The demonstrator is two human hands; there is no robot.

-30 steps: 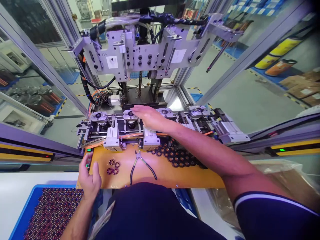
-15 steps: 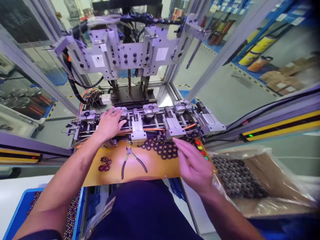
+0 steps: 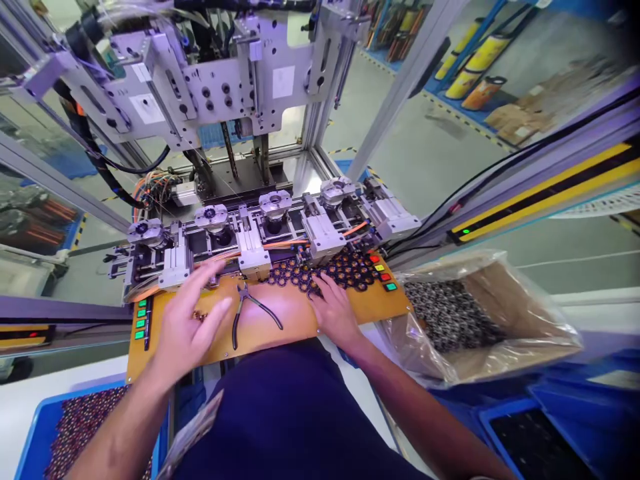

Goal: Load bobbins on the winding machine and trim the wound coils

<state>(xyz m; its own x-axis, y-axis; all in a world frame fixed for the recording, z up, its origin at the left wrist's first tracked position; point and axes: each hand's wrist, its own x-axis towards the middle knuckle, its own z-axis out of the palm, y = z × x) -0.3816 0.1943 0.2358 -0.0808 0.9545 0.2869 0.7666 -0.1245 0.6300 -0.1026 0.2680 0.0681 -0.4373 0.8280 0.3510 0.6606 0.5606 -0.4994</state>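
Observation:
My left hand (image 3: 187, 320) is over the left part of the orange work board (image 3: 295, 313), its fingers spread and nothing in it. Copper-coloured rings (image 3: 200, 315) show partly behind it. My right hand (image 3: 334, 310) reaches with its fingertips to the near edge of a spread of dark rings (image 3: 350, 268); whether it grips one cannot be made out. Between the hands lie pliers (image 3: 243, 300) with dark handles apart. Behind the board stands a row of metal fixtures, among them a round-topped holder (image 3: 211, 215) with a dark ring on it.
A large metal machine head (image 3: 200, 87) hangs above the fixtures. At the right is a plastic-lined box (image 3: 450, 317) of small parts. Coloured buttons (image 3: 383, 275) sit at the board's right end. A blue bin (image 3: 37, 427) of reddish rings is at the lower left.
My left hand has come back from the fixtures to above the board. My right hand has lowered to the dark rings. The view has shifted, showing more of the right side.

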